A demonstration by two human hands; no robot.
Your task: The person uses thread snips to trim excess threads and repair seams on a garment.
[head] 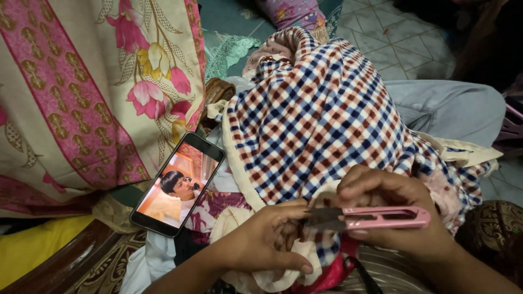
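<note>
My right hand [397, 212] grips a pink thread snipper [376, 218], its dark blades pointing left and nearly closed. My left hand [267, 239] pinches a cream edge of cloth [239, 218] just under the blade tips. A large checked fabric [321, 114] in navy, red and white is heaped over my lap, running up and away from both hands. A red piece of cloth [332, 272] shows below my hands.
A phone [177, 185] with a lit screen lies face up to the left of my hands. A pink floral cloth [92, 87] covers the left side. Grey trousers [452, 109] lie at the right over a tiled floor [392, 38]. A wooden edge [71, 261] runs along the bottom left.
</note>
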